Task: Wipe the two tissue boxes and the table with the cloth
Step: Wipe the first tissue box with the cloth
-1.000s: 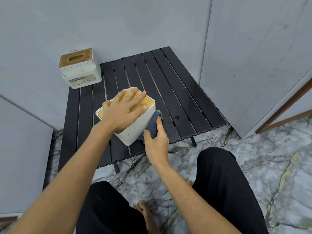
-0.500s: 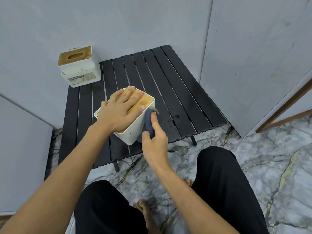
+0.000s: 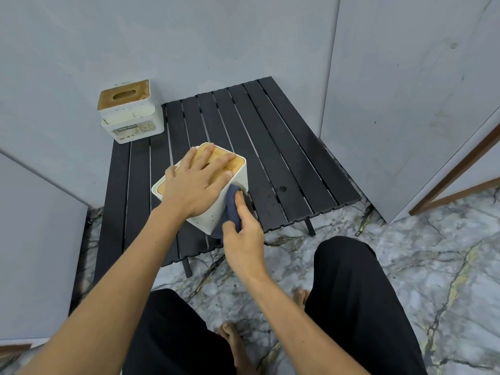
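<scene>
A white tissue box with a wooden lid point(image 3: 238, 180) stands tilted near the front of the black slatted table point(image 3: 284, 158). My left hand point(image 3: 197, 182) lies flat on its lid, fingers spread and straight, steadying it. My right hand point(image 3: 243, 234) holds a dark blue cloth point(image 3: 231, 207) and presses it against the box's near right side, the forefinger stretched up along the cloth. A second white tissue box with a wooden slotted lid point(image 3: 130, 112) sits at the table's back left corner, against the wall.
Grey wall panels close in the table at the back, left and right. A dark spot point(image 3: 282, 188) marks a slat to the right of the near box. My knees in black trousers and bare feet are over the marble floor point(image 3: 405, 266).
My right hand has slid the cloth upward along the box's side. The box has tipped a little more, and my left hand has stayed on the lid.
</scene>
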{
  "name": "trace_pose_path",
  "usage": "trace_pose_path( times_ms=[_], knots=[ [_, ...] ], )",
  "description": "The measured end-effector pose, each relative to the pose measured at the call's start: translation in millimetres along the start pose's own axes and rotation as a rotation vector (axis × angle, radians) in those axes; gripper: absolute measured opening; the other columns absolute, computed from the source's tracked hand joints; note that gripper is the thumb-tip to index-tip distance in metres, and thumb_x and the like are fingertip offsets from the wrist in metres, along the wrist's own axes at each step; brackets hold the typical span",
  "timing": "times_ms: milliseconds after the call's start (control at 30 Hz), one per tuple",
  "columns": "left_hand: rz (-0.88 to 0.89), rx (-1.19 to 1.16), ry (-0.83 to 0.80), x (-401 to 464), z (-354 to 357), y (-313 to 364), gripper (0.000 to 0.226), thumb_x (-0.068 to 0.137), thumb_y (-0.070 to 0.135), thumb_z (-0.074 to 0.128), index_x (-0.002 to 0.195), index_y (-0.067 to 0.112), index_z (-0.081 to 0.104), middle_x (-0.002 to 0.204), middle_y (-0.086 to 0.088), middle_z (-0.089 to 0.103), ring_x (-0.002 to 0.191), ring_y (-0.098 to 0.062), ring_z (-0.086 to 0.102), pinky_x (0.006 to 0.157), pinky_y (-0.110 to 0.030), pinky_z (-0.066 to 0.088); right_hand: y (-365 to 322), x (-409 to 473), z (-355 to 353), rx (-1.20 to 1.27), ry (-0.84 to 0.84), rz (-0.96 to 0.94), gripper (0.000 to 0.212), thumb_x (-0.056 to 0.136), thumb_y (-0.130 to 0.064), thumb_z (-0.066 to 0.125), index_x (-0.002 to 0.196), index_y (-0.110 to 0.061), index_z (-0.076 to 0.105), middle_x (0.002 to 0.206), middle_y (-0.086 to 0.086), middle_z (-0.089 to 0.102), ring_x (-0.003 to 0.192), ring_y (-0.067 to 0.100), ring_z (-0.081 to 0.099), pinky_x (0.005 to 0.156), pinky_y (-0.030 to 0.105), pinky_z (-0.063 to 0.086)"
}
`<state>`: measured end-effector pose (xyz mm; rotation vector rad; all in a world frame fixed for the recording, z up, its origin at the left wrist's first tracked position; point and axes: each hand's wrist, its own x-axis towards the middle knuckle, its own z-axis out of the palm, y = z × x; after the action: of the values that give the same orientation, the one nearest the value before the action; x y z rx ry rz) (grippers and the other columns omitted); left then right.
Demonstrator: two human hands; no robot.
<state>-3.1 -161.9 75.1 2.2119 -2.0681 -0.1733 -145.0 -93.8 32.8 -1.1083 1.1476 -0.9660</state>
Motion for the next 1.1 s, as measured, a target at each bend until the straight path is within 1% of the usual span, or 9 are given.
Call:
trace_pose_path(
  times_ms=[67, 167, 300, 400, 500, 600, 700, 900, 1100],
  knots=[
    [-0.001, -0.002, 0.002, 0, 0, 0, 0.052, 0.094, 0.067, 0.015, 0.146, 0.063, 0.023, 0.166, 0.019, 0.012, 0.154, -0.018, 0.006, 0.114, -0.061, 0.015, -6, 5, 0, 0.006, 0.021, -0.026, 0.066, 0.094, -0.001, 0.043, 0.15, -0.034, 0.035, 0.12, -0.005, 0.06, 0.077, -0.007, 0.058, 0.061, 0.014, 0.048],
    [0.006, -0.005, 0.013, 1, 2, 0, 0.045, 0.1, 0.063, 0.021, 0.146, 0.061, 0.026, 0.166, 0.018, 0.012, 0.154, -0.018, 0.006, 0.114, -0.061, 0.016, -13, 18, -5, 0.01, 0.044, -0.003, 0.067, 0.093, -0.006, 0.043, 0.15, -0.041, 0.033, 0.124, -0.009, 0.06, 0.091, 0.004, 0.06, 0.066, 0.012, 0.049],
    [0.003, -0.007, 0.014, 0, 2, 0, 0.046, 0.1, 0.063, 0.021, 0.145, 0.062, 0.024, 0.167, 0.018, 0.012, 0.154, -0.019, 0.006, 0.115, -0.062, 0.015, -8, 29, -9, -0.007, 0.057, 0.075, 0.065, 0.095, -0.011, 0.042, 0.15, -0.043, 0.031, 0.11, -0.006, 0.064, 0.079, 0.011, 0.062, 0.067, 0.025, 0.055],
    [0.001, -0.003, 0.01, 0, 1, 1, 0.046, 0.1, 0.064, 0.02, 0.146, 0.062, 0.022, 0.167, 0.017, 0.011, 0.154, -0.019, 0.005, 0.115, -0.062, 0.014, 2, 17, -6, -0.023, 0.022, 0.108, 0.063, 0.097, -0.009, 0.042, 0.151, -0.038, 0.031, 0.113, -0.012, 0.059, 0.072, 0.001, 0.058, 0.066, 0.02, 0.052],
    [0.004, 0.011, 0.012, 0, 2, 0, 0.046, 0.101, 0.063, 0.02, 0.147, 0.062, 0.02, 0.167, 0.017, 0.01, 0.155, -0.02, 0.004, 0.116, -0.062, 0.013, 7, 0, 1, -0.028, -0.006, 0.078, 0.064, 0.095, -0.006, 0.042, 0.151, -0.036, 0.032, 0.111, -0.011, 0.061, 0.058, 0.002, 0.05, 0.056, 0.022, 0.046],
    [0.015, 0.009, 0.009, 0, 2, 0, 0.046, 0.102, 0.062, 0.02, 0.148, 0.06, 0.021, 0.168, 0.016, 0.01, 0.155, -0.019, 0.002, 0.118, -0.064, 0.009, 2, -3, 3, -0.001, -0.002, 0.016, 0.064, 0.094, -0.004, 0.043, 0.151, -0.034, 0.034, 0.109, -0.016, 0.059, 0.06, -0.001, 0.053, 0.056, 0.02, 0.047],
    [0.025, 0.011, 0.008, 2, 4, -1, 0.046, 0.103, 0.06, 0.021, 0.149, 0.059, 0.021, 0.168, 0.015, 0.008, 0.156, -0.018, 0.001, 0.118, -0.065, 0.003, -9, 8, -3, 0.002, 0.02, -0.013, 0.063, 0.094, -0.004, 0.043, 0.15, -0.034, 0.036, 0.101, -0.03, 0.051, 0.071, -0.016, 0.055, 0.062, 0.009, 0.048],
    [0.067, -0.007, 0.011, 4, 6, -4, 0.048, 0.105, 0.056, 0.02, 0.153, 0.051, 0.023, 0.169, 0.011, 0.009, 0.156, -0.015, 0.003, 0.119, -0.063, -0.003, -12, 27, -12, -0.059, 0.059, 0.01, 0.062, 0.095, -0.008, 0.043, 0.151, -0.035, 0.033, 0.11, -0.014, 0.058, 0.083, -0.005, 0.057, 0.063, 0.006, 0.046],
    [0.076, -0.025, 0.004, 1, 3, -2, 0.062, 0.093, 0.069, 0.011, 0.151, 0.052, 0.024, 0.167, 0.017, 0.011, 0.155, -0.013, 0.004, 0.12, -0.062, -0.003, 6, 16, -7, -0.089, 0.027, 0.071, 0.065, 0.093, -0.006, 0.043, 0.151, -0.034, 0.033, 0.106, 0.003, 0.064, 0.065, 0.011, 0.052, 0.053, 0.019, 0.047]
  ],
)
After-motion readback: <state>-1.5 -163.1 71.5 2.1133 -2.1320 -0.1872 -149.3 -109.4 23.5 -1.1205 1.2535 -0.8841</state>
